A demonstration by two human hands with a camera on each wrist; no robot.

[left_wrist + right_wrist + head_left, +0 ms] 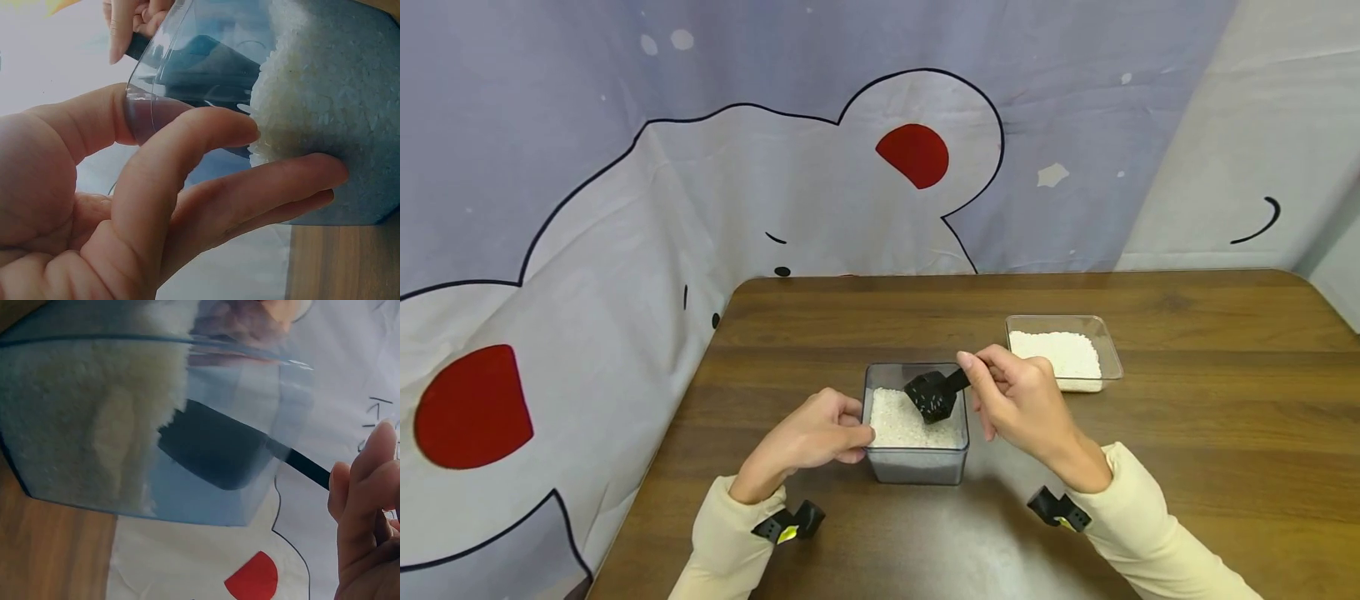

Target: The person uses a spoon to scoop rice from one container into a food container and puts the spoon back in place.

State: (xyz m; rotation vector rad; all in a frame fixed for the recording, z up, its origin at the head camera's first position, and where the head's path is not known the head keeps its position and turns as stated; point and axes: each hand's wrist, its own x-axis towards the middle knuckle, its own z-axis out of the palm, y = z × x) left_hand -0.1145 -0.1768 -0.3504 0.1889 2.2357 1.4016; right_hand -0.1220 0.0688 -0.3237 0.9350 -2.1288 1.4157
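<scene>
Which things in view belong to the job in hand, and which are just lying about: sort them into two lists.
Job in hand:
black scoop, held in the right grip
deep container, held by the left grip
rice-like grains inside it

Just lying about:
shallow tray with white contents, untouched, though perhaps needed too
patterned cloth, background only

Bright, even light across the head view, the backdrop [820,192] reading crisp, and there's a pale sheen glaring off the near part of the table [887,550], with a soft shadow spreading just right of the container [917,468]! Over on the left wrist, the upper left burns out to white with a warm flare along the top, while the grains [331,94] sit in cool, bluish dimness. Right wrist now, duller and hazier, grains gone soft, the scoop [215,447] a murky dark shape through the container.
</scene>
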